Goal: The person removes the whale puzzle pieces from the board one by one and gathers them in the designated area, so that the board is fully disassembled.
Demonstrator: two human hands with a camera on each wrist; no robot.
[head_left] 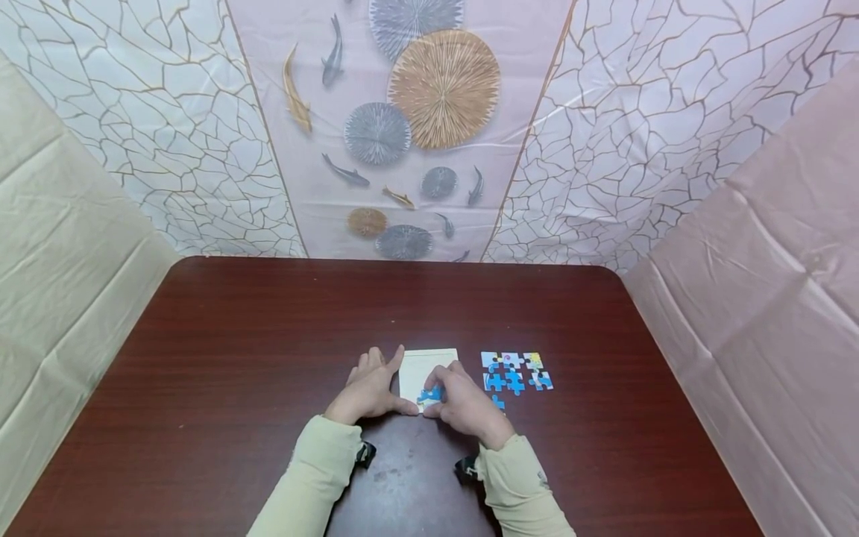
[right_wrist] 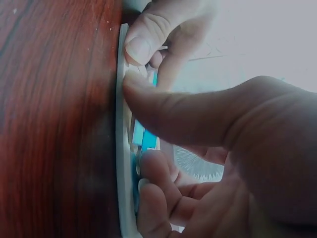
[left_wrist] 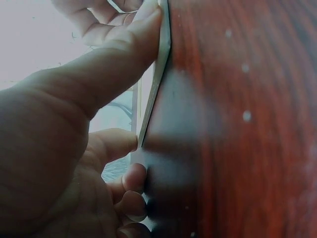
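Note:
A square, pale puzzle tray (head_left: 423,363) lies on the table with a few blue jigsaw pieces (head_left: 429,395) in its near part. My left hand (head_left: 371,388) spreads along the left side of the tray. Its index finger lies by the far left corner and its thumb (left_wrist: 119,64) presses the near edge. Curled over the near right of the tray, my right hand (head_left: 463,400) pinches a blue piece (right_wrist: 147,139) between thumb and fingers. The fingers partly cover that piece, so its outline is hidden.
Right of the tray lie several loose jigsaw pieces (head_left: 513,380), blue, white and yellow. One blue piece (head_left: 498,402) sits apart, close to the right wrist. The dark red wooden table (head_left: 268,321) reaches back to a patterned cloth (head_left: 429,186).

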